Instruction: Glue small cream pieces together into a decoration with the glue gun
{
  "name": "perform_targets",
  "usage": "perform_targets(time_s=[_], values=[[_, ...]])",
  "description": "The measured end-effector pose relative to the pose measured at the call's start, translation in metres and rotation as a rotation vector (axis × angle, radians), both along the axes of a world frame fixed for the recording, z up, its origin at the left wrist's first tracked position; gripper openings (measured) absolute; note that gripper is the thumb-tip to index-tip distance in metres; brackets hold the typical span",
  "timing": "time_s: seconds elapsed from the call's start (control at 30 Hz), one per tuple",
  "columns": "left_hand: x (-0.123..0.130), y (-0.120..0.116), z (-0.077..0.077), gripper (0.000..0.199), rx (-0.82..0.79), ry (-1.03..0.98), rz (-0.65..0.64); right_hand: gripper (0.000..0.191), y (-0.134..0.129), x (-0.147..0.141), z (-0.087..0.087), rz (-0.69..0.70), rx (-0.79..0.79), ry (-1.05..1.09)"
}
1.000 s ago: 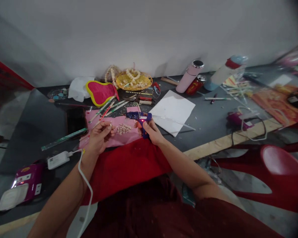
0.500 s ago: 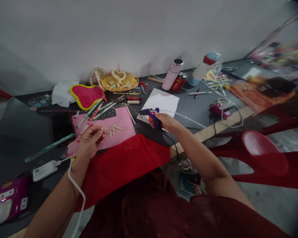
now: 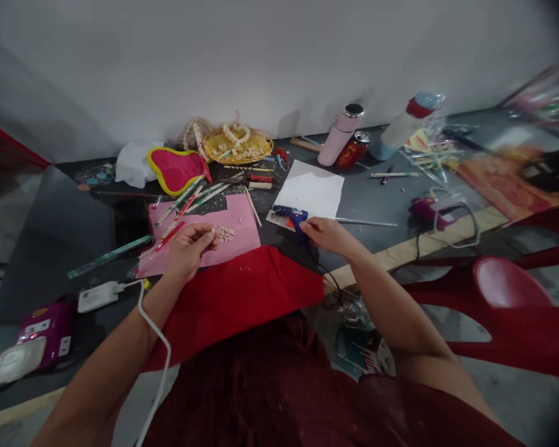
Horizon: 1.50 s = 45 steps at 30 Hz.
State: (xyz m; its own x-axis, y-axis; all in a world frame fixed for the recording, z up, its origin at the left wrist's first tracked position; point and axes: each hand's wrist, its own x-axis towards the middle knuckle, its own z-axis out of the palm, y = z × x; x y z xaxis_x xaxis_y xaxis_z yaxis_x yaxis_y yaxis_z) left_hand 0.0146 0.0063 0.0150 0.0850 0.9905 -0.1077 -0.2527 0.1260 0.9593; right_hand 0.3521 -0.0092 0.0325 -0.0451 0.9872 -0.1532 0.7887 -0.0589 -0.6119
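Note:
My left hand (image 3: 190,248) pinches a small pale piece between thumb and fingertips, over the near part of a pink sheet (image 3: 242,217). Just right of its fingertips lies a pile of small pale pieces (image 3: 224,234). My right hand (image 3: 325,236) has its fingers at the handle of a blue glue gun (image 3: 292,215), which rests with its nozzle to the left at the near edge of a white paper (image 3: 314,188). A clear glue stick (image 3: 368,222) extends to the right behind the gun.
A yellow basket (image 3: 214,152) of pale pieces stands by the wall. A pink bottle (image 3: 338,139), a red can (image 3: 354,151) and a blue-lidded bottle (image 3: 400,130) are at its right. Red cloth (image 3: 242,298) hangs over the front edge; a red chair (image 3: 507,282) is at right.
The glue gun has come down onto the table and paper edge, and my right hand's grip has loosened to its handle end. My left hand is nearer the pile. The view has shifted slightly.

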Motion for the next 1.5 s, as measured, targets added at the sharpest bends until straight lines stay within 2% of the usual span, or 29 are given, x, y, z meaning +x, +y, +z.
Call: perform_targets(time_s=[0.07, 0.13, 0.2, 0.27, 0.43, 0.6, 0.73, 0.83, 1.0, 1.5], values=[[0.009, -0.001, 0.004, 0.025, 0.013, -0.005, -0.007, 0.03, -0.003, 0.01, 0.005, -0.025, 0.158, -0.225], [0.021, 0.0, 0.008, 0.026, 0.024, -0.02, -0.01, 0.023, -0.004, 0.024, 0.007, -0.089, 0.342, -0.345], [0.036, 0.004, 0.011, 0.026, 0.05, -0.044, -0.018, 0.025, -0.003, 0.038, 0.005, -0.082, 0.455, -0.432], [0.053, 0.012, 0.014, 0.027, 0.081, -0.066, -0.024, 0.027, -0.001, 0.049, 0.0, -0.035, 0.462, -0.491], [0.11, 0.024, 0.015, 0.023, 0.192, -0.056, -0.047, 0.025, 0.007, 0.059, -0.015, 0.001, 0.342, -0.518], [0.175, 0.017, 0.004, 0.017, 0.37, 0.177, -0.234, 0.022, 0.013, 0.065, -0.026, 0.07, 0.37, -0.505], [0.209, 0.014, -0.008, 0.016, 0.549, 0.378, -0.391, 0.02, 0.015, 0.07, -0.03, 0.098, 0.405, -0.487], [0.219, 0.017, -0.014, 0.018, 0.616, 0.438, -0.458, 0.02, 0.016, 0.073, -0.03, 0.129, 0.403, -0.448], [0.22, 0.018, -0.02, 0.018, 0.643, 0.469, -0.466, 0.019, 0.02, 0.078, -0.029, 0.176, 0.378, -0.404], [0.217, 0.023, -0.018, 0.019, 0.655, 0.492, -0.529, 0.018, 0.033, 0.077, -0.028, 0.27, 0.344, -0.369]])
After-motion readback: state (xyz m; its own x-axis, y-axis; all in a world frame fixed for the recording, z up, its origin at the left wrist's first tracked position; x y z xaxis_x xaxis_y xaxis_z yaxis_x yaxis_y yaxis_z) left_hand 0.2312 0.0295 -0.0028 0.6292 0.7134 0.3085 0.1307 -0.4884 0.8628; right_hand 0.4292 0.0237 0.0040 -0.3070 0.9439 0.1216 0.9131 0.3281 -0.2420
